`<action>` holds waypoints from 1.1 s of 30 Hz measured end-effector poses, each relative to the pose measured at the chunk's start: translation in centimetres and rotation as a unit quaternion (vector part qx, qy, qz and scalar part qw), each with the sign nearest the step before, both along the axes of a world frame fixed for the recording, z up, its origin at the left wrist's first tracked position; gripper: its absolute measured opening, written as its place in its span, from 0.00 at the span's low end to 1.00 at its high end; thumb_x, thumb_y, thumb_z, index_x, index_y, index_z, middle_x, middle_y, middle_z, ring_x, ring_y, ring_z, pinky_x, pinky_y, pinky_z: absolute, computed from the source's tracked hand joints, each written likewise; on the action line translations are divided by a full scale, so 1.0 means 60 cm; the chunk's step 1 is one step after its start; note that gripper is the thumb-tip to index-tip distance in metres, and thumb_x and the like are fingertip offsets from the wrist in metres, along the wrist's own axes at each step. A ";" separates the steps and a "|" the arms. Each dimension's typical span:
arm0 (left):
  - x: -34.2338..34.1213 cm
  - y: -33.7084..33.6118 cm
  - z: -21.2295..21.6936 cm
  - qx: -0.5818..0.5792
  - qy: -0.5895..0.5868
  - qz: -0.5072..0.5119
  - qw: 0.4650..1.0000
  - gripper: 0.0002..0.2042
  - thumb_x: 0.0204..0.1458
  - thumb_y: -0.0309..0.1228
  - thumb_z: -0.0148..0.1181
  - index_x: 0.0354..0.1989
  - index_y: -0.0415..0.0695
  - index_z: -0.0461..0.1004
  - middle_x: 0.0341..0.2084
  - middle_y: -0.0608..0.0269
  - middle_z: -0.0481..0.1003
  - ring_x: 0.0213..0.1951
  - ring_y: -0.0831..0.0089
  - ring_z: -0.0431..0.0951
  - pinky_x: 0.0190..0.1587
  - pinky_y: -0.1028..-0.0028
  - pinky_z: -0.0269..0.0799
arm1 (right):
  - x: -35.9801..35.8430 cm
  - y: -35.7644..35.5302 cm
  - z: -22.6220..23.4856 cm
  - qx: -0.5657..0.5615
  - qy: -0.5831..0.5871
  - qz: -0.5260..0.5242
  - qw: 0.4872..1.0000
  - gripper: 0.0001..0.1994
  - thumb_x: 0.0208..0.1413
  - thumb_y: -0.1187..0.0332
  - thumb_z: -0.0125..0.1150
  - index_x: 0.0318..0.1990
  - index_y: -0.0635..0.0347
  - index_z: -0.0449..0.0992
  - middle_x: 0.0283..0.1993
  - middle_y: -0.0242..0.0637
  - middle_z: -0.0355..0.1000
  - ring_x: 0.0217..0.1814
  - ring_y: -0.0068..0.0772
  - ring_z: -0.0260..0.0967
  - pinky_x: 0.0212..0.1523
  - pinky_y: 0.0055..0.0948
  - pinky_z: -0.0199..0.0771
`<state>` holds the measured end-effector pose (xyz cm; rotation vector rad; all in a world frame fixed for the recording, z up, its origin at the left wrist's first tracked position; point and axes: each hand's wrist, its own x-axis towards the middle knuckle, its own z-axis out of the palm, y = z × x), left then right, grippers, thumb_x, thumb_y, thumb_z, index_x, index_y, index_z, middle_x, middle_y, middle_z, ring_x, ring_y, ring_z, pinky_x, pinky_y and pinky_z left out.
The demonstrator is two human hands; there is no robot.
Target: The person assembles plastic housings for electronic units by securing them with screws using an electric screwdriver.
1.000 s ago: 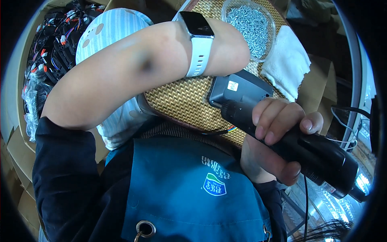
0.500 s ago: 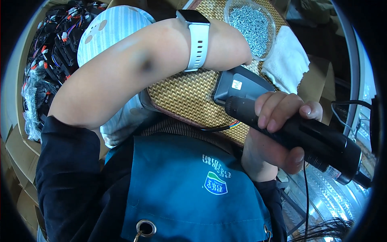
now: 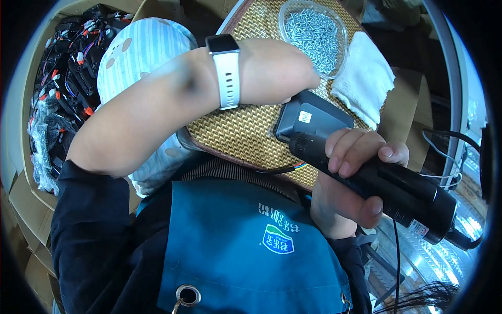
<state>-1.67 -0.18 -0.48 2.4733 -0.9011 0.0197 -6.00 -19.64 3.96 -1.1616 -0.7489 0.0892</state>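
Observation:
My right hand (image 3: 355, 172) is wrapped round a black corded electric screwdriver (image 3: 410, 196). The tool slants up to the left, its nose at the near left corner of a dark grey plastic housing (image 3: 316, 116) with a small white label. Whether the bit touches a screw cannot be made out. My left hand (image 3: 295, 68) is curled beside the far left edge of the housing, close to the screw bowl; its fingers are mostly hidden underneath, and so is anything in them. Coloured wires (image 3: 298, 165) come out near the housing's near side.
Beneath lies a woven mat (image 3: 235, 131). A clear round bowl (image 3: 342, 57) of silver screws and a white cloth (image 3: 366, 78) stand on its far right. Left is a carton (image 3: 26, 152) of black wired parts (image 3: 73, 73), beside a striped cushion-like bundle (image 3: 125, 57). The tool's cable (image 3: 468, 242) trails right.
My left forearm and hand have shifted slightly left and down in the picture. The screwdriver has moved a little left and lower, still in my right hand, its nose still at the housing.

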 end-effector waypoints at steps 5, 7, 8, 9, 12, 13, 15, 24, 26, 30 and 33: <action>0.002 -0.013 -0.009 -0.037 0.077 0.011 0.996 0.09 0.44 0.27 0.62 0.35 0.42 0.73 0.33 0.57 0.75 0.40 0.59 0.76 0.44 0.64 0.72 | 0.015 -0.020 0.014 0.002 -0.015 0.018 1.000 0.30 0.47 0.51 0.68 0.51 0.57 0.62 0.28 0.36 0.70 0.26 0.30 0.69 0.32 0.31 0.70; -0.007 -0.016 -0.010 -0.041 0.068 0.025 0.997 0.11 0.43 0.27 0.64 0.36 0.41 0.72 0.33 0.56 0.74 0.39 0.58 0.76 0.43 0.63 0.72 | 0.025 -0.027 0.032 0.022 -0.041 -0.018 0.999 0.29 0.49 0.51 0.64 0.53 0.57 0.63 0.30 0.36 0.69 0.27 0.30 0.68 0.32 0.32 0.70; -0.015 -0.015 -0.012 -0.040 0.069 0.024 0.996 0.11 0.43 0.27 0.64 0.36 0.41 0.72 0.33 0.56 0.74 0.39 0.58 0.76 0.43 0.63 0.72 | 0.030 -0.026 0.039 0.022 -0.040 -0.019 0.999 0.29 0.49 0.51 0.64 0.53 0.57 0.63 0.30 0.36 0.69 0.27 0.30 0.68 0.32 0.32 0.70; -0.025 -0.014 -0.014 -0.057 0.070 0.044 0.995 0.12 0.42 0.28 0.65 0.36 0.41 0.72 0.32 0.57 0.74 0.39 0.58 0.76 0.43 0.63 0.72 | 0.038 -0.022 0.043 0.016 -0.056 -0.044 0.997 0.28 0.48 0.48 0.60 0.51 0.55 0.66 0.28 0.33 0.67 0.28 0.28 0.66 0.33 0.30 0.67; -0.044 -0.022 -0.023 -0.085 0.040 0.072 0.993 0.15 0.39 0.29 0.68 0.36 0.42 0.71 0.32 0.58 0.73 0.39 0.58 0.75 0.44 0.64 0.71 | 0.064 -0.026 0.030 0.000 -0.077 -0.087 0.993 0.28 0.46 0.45 0.55 0.49 0.54 0.70 0.27 0.31 0.65 0.30 0.26 0.62 0.36 0.30 0.63; -0.048 -0.023 -0.026 -0.099 0.026 0.073 0.992 0.16 0.39 0.28 0.68 0.36 0.42 0.71 0.32 0.58 0.73 0.39 0.58 0.75 0.44 0.64 0.71 | 0.070 -0.025 0.018 0.006 -0.086 -0.074 0.993 0.29 0.48 0.45 0.55 0.52 0.56 0.67 0.28 0.34 0.67 0.29 0.29 0.65 0.34 0.31 0.66; -0.049 -0.026 -0.030 -0.117 0.006 0.072 0.991 0.17 0.36 0.27 0.69 0.36 0.43 0.70 0.32 0.59 0.73 0.39 0.58 0.74 0.44 0.64 0.71 | 0.079 -0.021 0.003 0.032 -0.098 -0.054 0.993 0.31 0.50 0.45 0.55 0.54 0.59 0.64 0.28 0.37 0.68 0.28 0.31 0.68 0.32 0.33 0.70; -0.046 -0.028 -0.035 -0.119 -0.008 0.082 0.989 0.16 0.37 0.27 0.68 0.34 0.45 0.69 0.30 0.60 0.72 0.37 0.59 0.75 0.40 0.64 0.71 | 0.082 -0.011 -0.012 0.044 -0.091 -0.047 0.994 0.30 0.50 0.47 0.57 0.52 0.61 0.64 0.27 0.39 0.68 0.26 0.32 0.68 0.32 0.33 0.72; -0.044 -0.028 -0.037 -0.119 -0.008 0.081 0.990 0.16 0.36 0.27 0.68 0.34 0.45 0.69 0.29 0.60 0.73 0.37 0.59 0.75 0.40 0.64 0.71 | 0.084 -0.009 -0.016 0.042 -0.095 -0.048 0.993 0.30 0.50 0.46 0.58 0.52 0.61 0.64 0.26 0.39 0.68 0.26 0.32 0.69 0.32 0.33 0.72; -0.043 -0.029 -0.043 -0.123 -0.013 0.088 0.988 0.15 0.37 0.26 0.68 0.33 0.45 0.69 0.28 0.60 0.73 0.36 0.59 0.75 0.39 0.64 0.71 | 0.088 -0.009 -0.020 0.040 -0.102 -0.048 0.993 0.31 0.50 0.45 0.58 0.52 0.61 0.64 0.26 0.39 0.68 0.25 0.32 0.69 0.30 0.32 0.73; -0.040 -0.032 -0.037 -0.112 -0.008 0.089 0.990 0.13 0.37 0.26 0.67 0.32 0.45 0.70 0.28 0.60 0.73 0.36 0.60 0.75 0.39 0.64 0.71 | 0.085 -0.011 -0.021 0.057 -0.092 -0.051 0.993 0.31 0.50 0.45 0.57 0.51 0.61 0.64 0.26 0.39 0.68 0.25 0.31 0.68 0.29 0.31 0.73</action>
